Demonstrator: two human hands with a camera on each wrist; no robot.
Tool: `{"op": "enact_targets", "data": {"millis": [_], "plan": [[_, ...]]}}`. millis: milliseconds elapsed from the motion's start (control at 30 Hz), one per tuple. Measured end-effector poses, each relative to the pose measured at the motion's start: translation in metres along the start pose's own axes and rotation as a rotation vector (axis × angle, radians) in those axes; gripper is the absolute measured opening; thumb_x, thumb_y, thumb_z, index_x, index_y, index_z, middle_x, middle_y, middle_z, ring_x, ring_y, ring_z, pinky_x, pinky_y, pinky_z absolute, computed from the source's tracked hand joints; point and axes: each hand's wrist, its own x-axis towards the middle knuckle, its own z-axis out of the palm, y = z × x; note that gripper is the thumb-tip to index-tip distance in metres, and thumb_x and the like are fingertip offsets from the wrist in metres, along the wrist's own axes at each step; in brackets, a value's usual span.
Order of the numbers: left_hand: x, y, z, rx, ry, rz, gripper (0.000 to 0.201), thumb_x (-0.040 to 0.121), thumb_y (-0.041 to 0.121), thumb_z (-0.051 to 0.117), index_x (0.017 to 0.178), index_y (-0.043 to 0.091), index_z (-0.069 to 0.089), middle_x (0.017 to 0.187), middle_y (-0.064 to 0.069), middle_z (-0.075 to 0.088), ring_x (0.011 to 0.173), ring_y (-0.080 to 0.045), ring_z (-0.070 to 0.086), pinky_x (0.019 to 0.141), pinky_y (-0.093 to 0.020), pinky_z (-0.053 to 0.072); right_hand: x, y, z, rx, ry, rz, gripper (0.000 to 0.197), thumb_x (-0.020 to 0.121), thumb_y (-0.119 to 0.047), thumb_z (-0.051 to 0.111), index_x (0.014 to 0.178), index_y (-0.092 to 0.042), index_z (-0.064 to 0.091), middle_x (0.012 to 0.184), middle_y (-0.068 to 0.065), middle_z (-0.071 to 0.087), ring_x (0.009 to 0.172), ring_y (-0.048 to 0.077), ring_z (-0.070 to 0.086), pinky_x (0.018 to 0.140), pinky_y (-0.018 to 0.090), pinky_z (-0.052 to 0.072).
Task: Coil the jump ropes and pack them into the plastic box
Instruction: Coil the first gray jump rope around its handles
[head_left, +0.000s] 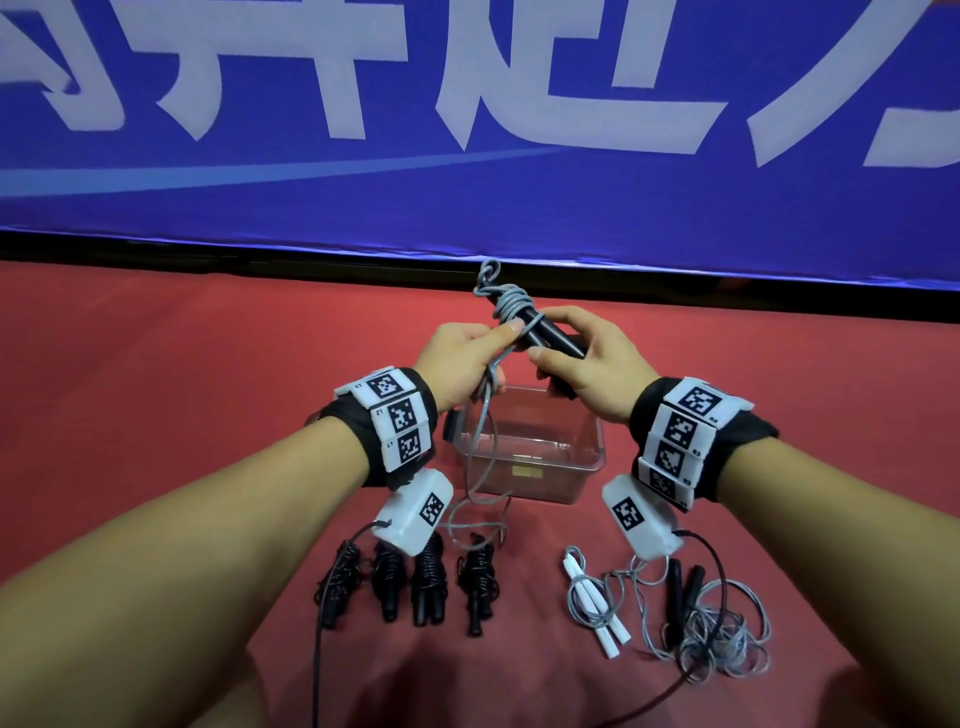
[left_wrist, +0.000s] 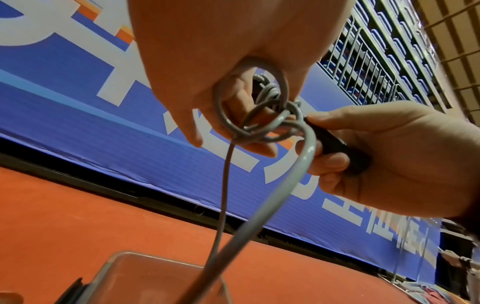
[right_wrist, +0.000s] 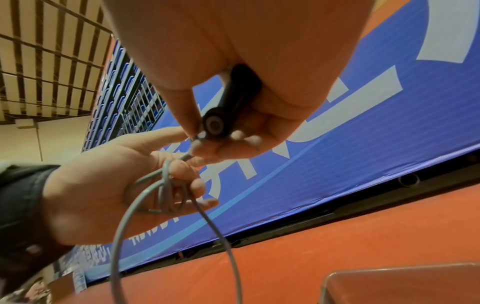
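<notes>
Both forearms reach forward, hands raised above the clear plastic box (head_left: 589, 457), which sits on the red surface (head_left: 208, 415) with nothing coiled inside it. The right hand (head_left: 592, 358) has its grip wrapped around the pair of black cylindrical jump rope handles (head_left: 540, 332), thumb on the near side, handles tilted up and away to the left. A few turns of grey plastic-coated rope (head_left: 506, 304) are wound round the far end. The left hand (head_left: 462, 358) pinches that rope right beside the handles, and the wrist view shows loops gathered in its curled fingers (left_wrist: 259, 148). The slack hangs past the box's left wall down to the surface. Nearer the body, four black coiled ropes (head_left: 431, 577) lie in a row; to the right lie a white-handled rope (head_left: 597, 603) and a loose grey tangle with black handles (head_left: 717, 629).
</notes>
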Motion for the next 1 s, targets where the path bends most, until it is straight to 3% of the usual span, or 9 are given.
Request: {"op": "enact_targets", "data": {"millis": [100,167,300,433,533,667,767,900,1000], "plan": [[-0.001,0.002,0.005,-0.118,-0.031,-0.056,0.027,0.099,0.034,0.064,0.082,0.013,0.068,0.047,-0.002,0.05,0.045,-0.019,0.052,0.059,-0.031,0.053,0.004,0.006,-0.003,-0.11,0.022,-0.06,0.037,0.093,-0.01,0.067,0.127,-0.018,0.054,0.091,0.013,0.068,0.069,0.019,0.065,0.061,0.036,0.058],[-0.003,0.003,0.007,-0.211,-0.059,-0.099,0.019,0.096,0.028,0.068,0.091,0.01,0.063,0.049,0.0,0.044,0.042,-0.016,0.046,0.058,-0.033,0.055,0.005,0.012,-0.006,-0.266,0.066,-0.109,0.04,0.092,-0.021,0.067,0.129,-0.026,0.051,0.089,0.004,0.069,0.068,0.021,0.065,0.069,0.044,0.059],[-0.004,0.001,0.008,-0.241,-0.042,-0.124,0.037,0.09,0.008,0.073,0.125,0.008,0.06,0.062,-0.005,0.063,0.041,-0.013,0.046,0.05,-0.026,0.053,0.004,0.018,-0.01,-0.614,0.133,-0.159,0.046,0.091,-0.034,0.065,0.133,-0.036,0.047,0.093,-0.007,0.07,0.079,0.024,0.067,0.072,0.033,0.052],[-0.007,0.003,0.011,-0.27,-0.031,-0.15,0.047,0.092,-0.003,0.067,0.134,0.011,0.052,0.088,-0.014,0.077,0.059,-0.013,0.067,0.051,-0.022,0.051,0.006,0.024,-0.011,-0.686,0.18,-0.134,0.046,0.09,-0.037,0.065,0.132,-0.039,0.047,0.093,-0.004,0.072,0.083,0.027,0.068,0.071,0.032,0.051],[-0.006,0.004,0.016,-0.29,0.007,-0.165,0.039,0.096,-0.004,0.058,0.132,0.011,0.052,0.082,-0.009,0.075,0.055,-0.011,0.065,0.045,-0.02,0.043,0.007,0.025,-0.01,-0.721,0.179,-0.106,0.047,0.088,-0.038,0.067,0.131,-0.041,0.049,0.096,-0.004,0.072,0.088,0.028,0.068,0.071,0.029,0.046],[-0.004,0.004,0.02,-0.244,0.091,-0.159,0.014,0.1,0.02,0.061,0.108,0.01,0.068,0.065,0.001,0.062,0.045,-0.007,0.049,0.04,-0.019,0.03,0.004,0.018,-0.007,-0.749,0.183,-0.11,0.046,0.087,-0.04,0.067,0.127,-0.047,0.046,0.085,-0.008,0.067,0.081,0.027,0.066,0.068,0.029,0.044],[-0.002,0.005,0.021,-0.204,0.193,-0.147,0.036,0.094,0.046,0.067,0.094,0.01,0.07,0.057,0.002,0.055,0.041,-0.008,0.045,0.039,-0.019,0.029,0.003,0.012,0.0,-0.797,0.133,-0.156,0.047,0.091,-0.036,0.062,0.13,-0.046,0.038,0.073,-0.011,0.059,0.066,0.022,0.059,0.061,0.03,0.042],[0.001,0.004,0.016,-0.186,0.275,-0.142,0.041,0.091,0.051,0.069,0.089,0.01,0.071,0.053,0.002,0.053,0.038,-0.009,0.044,0.038,-0.019,0.029,0.002,0.01,0.013,-0.628,0.003,-0.175,0.043,0.102,-0.034,0.049,0.142,-0.032,0.033,0.069,-0.009,0.052,0.059,0.014,0.053,0.058,0.034,0.038],[0.002,0.001,0.011,-0.198,0.244,-0.147,0.038,0.094,0.048,0.066,0.09,0.011,0.069,0.055,0.002,0.054,0.041,-0.009,0.046,0.039,-0.019,0.03,0.004,0.013,0.012,-0.327,-0.062,-0.068,0.033,0.107,-0.035,0.035,0.139,-0.041,0.039,0.087,0.007,0.066,0.071,0.025,0.062,0.071,0.039,0.049]]}}
